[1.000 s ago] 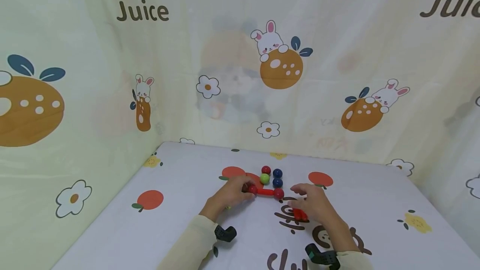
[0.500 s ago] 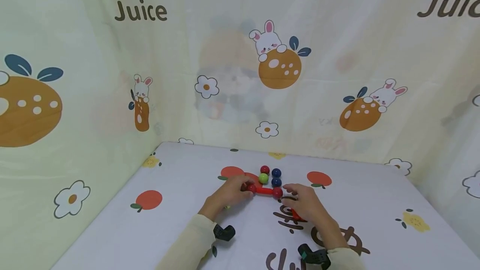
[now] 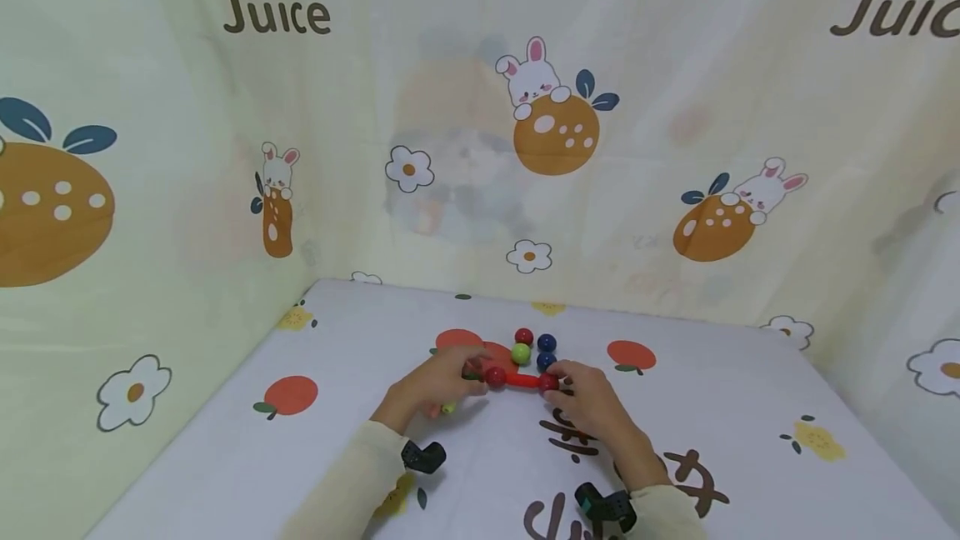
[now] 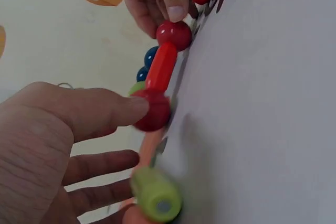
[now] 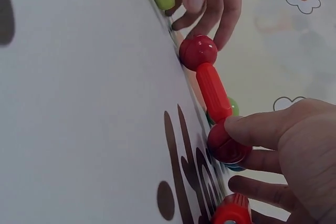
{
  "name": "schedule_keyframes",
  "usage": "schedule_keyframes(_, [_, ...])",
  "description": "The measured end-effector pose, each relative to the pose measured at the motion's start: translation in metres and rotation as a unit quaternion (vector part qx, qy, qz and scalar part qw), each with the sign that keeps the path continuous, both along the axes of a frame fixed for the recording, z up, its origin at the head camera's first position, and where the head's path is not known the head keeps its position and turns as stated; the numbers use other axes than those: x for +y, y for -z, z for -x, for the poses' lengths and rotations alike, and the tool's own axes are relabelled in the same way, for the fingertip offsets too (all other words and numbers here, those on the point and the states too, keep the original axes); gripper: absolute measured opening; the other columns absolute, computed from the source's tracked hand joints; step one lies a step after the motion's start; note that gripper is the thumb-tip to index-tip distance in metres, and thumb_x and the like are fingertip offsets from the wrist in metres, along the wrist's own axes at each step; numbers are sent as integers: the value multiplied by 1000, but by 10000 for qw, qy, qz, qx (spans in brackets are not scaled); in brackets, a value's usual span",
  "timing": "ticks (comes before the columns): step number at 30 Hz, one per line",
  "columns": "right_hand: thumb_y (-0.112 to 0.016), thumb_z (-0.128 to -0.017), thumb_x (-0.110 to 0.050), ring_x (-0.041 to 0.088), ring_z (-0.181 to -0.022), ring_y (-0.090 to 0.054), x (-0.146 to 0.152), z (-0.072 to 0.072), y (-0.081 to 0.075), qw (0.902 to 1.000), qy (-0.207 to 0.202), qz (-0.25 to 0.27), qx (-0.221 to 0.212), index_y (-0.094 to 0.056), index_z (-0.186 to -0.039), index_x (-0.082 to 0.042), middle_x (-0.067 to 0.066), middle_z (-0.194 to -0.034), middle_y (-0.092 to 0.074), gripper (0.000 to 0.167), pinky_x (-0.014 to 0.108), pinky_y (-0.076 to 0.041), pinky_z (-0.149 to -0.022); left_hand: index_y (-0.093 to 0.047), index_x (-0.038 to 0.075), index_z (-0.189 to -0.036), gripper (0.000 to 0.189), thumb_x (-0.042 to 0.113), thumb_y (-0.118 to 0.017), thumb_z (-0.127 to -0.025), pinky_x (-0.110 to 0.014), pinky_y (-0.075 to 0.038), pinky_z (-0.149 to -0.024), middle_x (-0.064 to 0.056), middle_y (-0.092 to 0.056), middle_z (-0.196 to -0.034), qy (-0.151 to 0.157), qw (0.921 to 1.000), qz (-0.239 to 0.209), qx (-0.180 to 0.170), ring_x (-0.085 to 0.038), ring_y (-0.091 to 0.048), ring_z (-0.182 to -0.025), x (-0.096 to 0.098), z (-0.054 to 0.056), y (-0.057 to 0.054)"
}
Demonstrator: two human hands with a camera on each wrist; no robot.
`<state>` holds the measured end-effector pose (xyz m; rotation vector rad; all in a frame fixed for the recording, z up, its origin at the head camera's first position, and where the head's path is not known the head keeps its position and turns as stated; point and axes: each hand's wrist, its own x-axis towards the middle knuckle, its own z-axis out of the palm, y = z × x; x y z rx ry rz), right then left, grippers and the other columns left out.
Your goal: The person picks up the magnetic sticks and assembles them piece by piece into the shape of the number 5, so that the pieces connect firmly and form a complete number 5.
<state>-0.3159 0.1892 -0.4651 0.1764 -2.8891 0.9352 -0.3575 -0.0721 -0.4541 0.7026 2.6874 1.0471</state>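
A red magnetic stick (image 3: 521, 380) joins two red balls, one at each end. My right hand (image 3: 596, 402) pinches the right red ball (image 5: 227, 142) between thumb and fingers. Beside the left red ball (image 4: 153, 111) is my left hand (image 3: 438, 382), fingers spread and loose; the right wrist view shows a gap between its thumb and that ball. A green magnetic stick (image 4: 160, 198) with a silver end lies by the left hand's lower fingers. Under the right hand is another red stick (image 5: 233, 212), hidden in the head view.
Just behind the joined piece stand a loose red ball (image 3: 523, 337), a light green ball (image 3: 521, 354) and two dark blue balls (image 3: 547, 343). A printed white cloth covers the table (image 3: 720, 407); a patterned curtain (image 3: 360, 215) hangs at the back and sides.
My right hand has moved left and taken hold of the right red ball. My left hand has drawn slightly away from the left ball. The head view has shifted a little.
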Motion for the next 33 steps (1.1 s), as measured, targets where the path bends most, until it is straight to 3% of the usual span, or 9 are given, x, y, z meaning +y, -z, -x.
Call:
schedule_keyframes(6, [-77,-91,-17,24,-101,-64,2,3,-2,9999,42,-74,116,-69,-122,-12,6,-110,-71,33,40,-59,-84,-55,16,-143,67,23,-83,-83,-46,-50,-98,-2,-63,-129,77,9983,569,-85,-22,-57,-113,-21,-6,-15])
schedule_keyframes(13, [-80,-88,-16,21,-97,-64,1,4,2,9998,28,27,172,-69,-120,-11,5,-106,-71,35,37,-59,-80,-67,11,-123,52,12,-87,-75,-31,-54,-80,-1,-61,-116,365,9938,1049,-43,-18,-54,-101,-32,-12,-20])
schedule_keyframes(19, [-81,-87,-15,22,-98,-65,0,5,4,9996,105,92,227,-68,-120,-11,6,-106,-71,35,37,-60,-79,-70,15,-120,48,6,-85,-76,-25,-53,-72,4,-61,-111,439,9920,1181,38,-16,-53,-100,-32,-8,-21])
schedule_keyframes(27, [-80,-87,-14,24,-100,-64,-1,5,6,9997,194,142,25,-68,-122,-12,7,-108,-71,37,37,-60,-79,-70,16,-120,45,15,-87,-78,-27,-54,-74,5,-60,-112,323,9934,1098,30,-15,-55,-99,-27,-9,-13])
schedule_keyframes(33, [-81,-87,-14,23,-99,-64,-1,5,6,9997,154,160,38,-69,-121,-11,6,-107,-71,36,38,-59,-80,-72,19,-121,45,21,-87,-79,-34,-53,-90,10,-67,-115,435,9948,910,152,-16,-56,-109,-20,-9,-11])
